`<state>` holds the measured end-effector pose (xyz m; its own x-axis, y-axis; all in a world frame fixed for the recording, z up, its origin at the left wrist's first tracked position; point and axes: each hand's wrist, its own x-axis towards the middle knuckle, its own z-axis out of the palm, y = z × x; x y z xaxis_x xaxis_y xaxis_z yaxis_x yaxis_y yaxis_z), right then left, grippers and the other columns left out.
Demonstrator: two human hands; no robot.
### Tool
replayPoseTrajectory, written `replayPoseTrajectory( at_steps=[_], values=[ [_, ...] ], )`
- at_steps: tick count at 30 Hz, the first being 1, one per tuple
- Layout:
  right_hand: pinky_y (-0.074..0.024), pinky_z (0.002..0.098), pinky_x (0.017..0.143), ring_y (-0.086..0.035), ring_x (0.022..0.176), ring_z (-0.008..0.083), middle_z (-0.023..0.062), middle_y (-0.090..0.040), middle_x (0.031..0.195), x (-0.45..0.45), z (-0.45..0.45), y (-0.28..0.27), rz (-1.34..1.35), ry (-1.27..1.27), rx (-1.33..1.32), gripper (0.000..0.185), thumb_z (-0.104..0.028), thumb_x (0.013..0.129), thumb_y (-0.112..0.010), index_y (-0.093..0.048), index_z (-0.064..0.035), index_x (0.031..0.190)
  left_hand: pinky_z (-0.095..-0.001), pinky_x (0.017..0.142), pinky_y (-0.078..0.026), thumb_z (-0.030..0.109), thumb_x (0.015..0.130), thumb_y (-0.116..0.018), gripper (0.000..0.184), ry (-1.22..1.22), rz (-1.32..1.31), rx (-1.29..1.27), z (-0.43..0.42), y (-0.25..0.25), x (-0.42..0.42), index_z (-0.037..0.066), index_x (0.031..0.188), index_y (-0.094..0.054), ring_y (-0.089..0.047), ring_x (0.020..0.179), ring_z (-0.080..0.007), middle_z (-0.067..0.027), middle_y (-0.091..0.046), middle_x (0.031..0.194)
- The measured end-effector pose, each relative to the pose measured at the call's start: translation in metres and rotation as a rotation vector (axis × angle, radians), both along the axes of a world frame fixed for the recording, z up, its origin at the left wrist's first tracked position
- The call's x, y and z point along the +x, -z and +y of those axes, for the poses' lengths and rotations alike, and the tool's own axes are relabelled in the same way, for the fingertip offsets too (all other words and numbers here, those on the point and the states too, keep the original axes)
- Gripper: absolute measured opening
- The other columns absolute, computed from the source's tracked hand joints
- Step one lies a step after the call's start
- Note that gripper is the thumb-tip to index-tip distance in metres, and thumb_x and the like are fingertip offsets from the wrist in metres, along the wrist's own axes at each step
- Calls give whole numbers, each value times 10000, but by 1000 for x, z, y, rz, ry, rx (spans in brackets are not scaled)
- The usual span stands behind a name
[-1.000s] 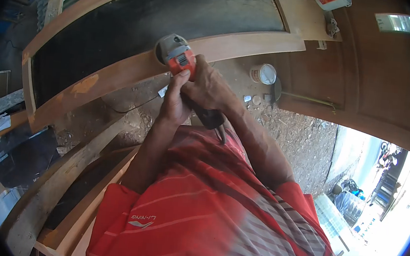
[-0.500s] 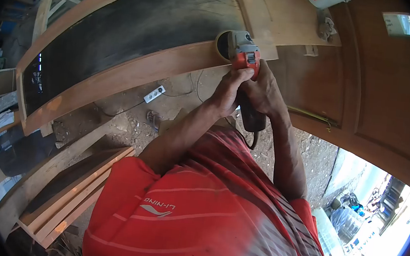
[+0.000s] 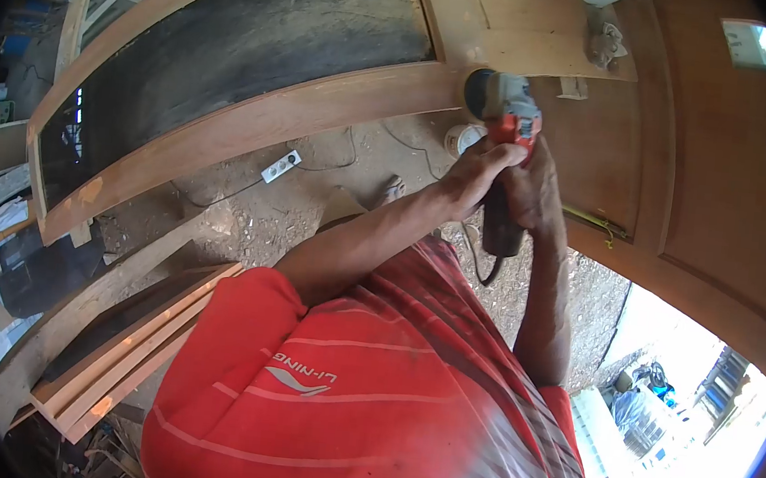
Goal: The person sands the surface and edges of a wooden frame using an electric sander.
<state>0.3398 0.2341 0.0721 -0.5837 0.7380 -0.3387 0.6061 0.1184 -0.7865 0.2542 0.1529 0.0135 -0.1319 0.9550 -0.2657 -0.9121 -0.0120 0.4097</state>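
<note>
Both hands are wrapped around a red and grey angle grinder with a dark body and a round disc at its head. My left hand is closed at its front part, with the thumb near the red housing. My right hand grips the body from the other side. The disc is over the near corner of a wooden frame around a dark panel. Whether the disc touches the wood I cannot tell. A cord hangs from the grinder's rear end.
A brown panelled door lies to the right, with a plastic bag near its top. On the dirt floor are a white power strip, its cables and a white tub. Wooden boards are stacked at lower left.
Both hands have moved the grinder to the right and slightly down, off the long rail toward the frame's corner. The white tub on the floor has come into view.
</note>
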Motion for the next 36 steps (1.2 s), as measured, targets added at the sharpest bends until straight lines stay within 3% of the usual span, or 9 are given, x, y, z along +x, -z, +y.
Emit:
replayPoseTrajectory(
  at_steps=[2, 7, 10, 14, 18, 24, 27, 30, 36],
  values=[
    [-534, 416, 918, -683, 1040, 311, 218, -681, 1105, -6, -14, -6, -21, -32, 0, 624, -367, 808, -756, -550, 35, 1238, -386, 1061, -485, 307, 982, -644, 498, -22, -3, -6, -20, 0, -3, 84, 1411, -524, -594, 1214, -192, -69, -595, 1302],
    [-530, 405, 914, -677, 1039, 279, 200, -686, 1118, -19, -17, -10, -4, -138, 29, 580, -342, 824, -745, -570, 29, 1233, -339, 937, -524, 309, 957, -684, 411, -97, -22, -49, -29, -6, -14, 74, 1286, -614, -645, 1032, -135, -41, -653, 1123],
    [-529, 390, 905, -668, 1013, 238, 176, -695, 1082, -15, 0, -16, -2, -188, -41, 539, -331, 836, -741, -590, 24, 1211, -379, 986, -527, 279, 980, -657, 437, -106, -39, 25, -12, 5, -4, 78, 1351, -545, -621, 1146, -165, -66, -617, 1222],
    [-537, 366, 881, -661, 988, 185, 134, -696, 1052, -18, 31, -4, -41, -334, 38, 525, -337, 845, -777, -602, 10, 1198, -368, 984, -513, 266, 965, -712, 411, -286, -117, 63, 10, 8, 17, 70, 1299, -575, -618, 1131, -160, -59, -625, 1188],
    [-545, 373, 874, -673, 974, 195, 134, -710, 1057, -47, 49, -17, -109, -441, 4, 506, -348, 878, -783, -609, -8, 1209, -350, 1027, -461, 251, 956, -726, 355, -370, 50, 62, 22, -2, 3, 46, 1228, -623, -601, 1123, -134, -49, -637, 1127],
    [-553, 376, 826, -677, 938, 194, 125, -716, 1034, -88, 134, -13, -43, -617, 50, 502, -355, 878, -788, -612, -9, 1195, -337, 959, -497, 200, 951, -704, 349, -580, 20, 28, 107, -2, -24, 40, 1248, -614, -621, 1070, -124, -35, -648, 1139],
    [-557, 382, 832, -680, 939, 194, 127, -720, 1035, -104, 177, -13, -75, -666, 74, 458, -280, 880, -776, -611, -3, 1206, -354, 973, -498, 201, 950, -697, 400, -647, -17, 8, 151, 1, -31, 47, 1300, -581, -627, 1064, -132, -33, -641, 1157],
    [-559, 391, 824, -688, 938, 200, 128, -722, 1035, -123, 203, -12, -64, -731, 78, 432, -244, 877, -766, -625, -9, 1211, -311, 894, -487, 168, 939, -672, 289, -730, -43, 32, 178, -4, -42, 78, 1204, -599, -577, 984, -83, 13, -600, 1059],
    [-560, 399, 816, -708, 928, 198, 152, -739, 994, -174, 233, -16, -52, -858, 173, 390, -262, 888, -746, -668, -7, 1173, -301, 869, -490, 234, 922, -670, 276, -819, 33, 1, 208, -1, -88, 100, 1155, -607, -581, 968, -81, 15, -600, 1045]
  ],
)
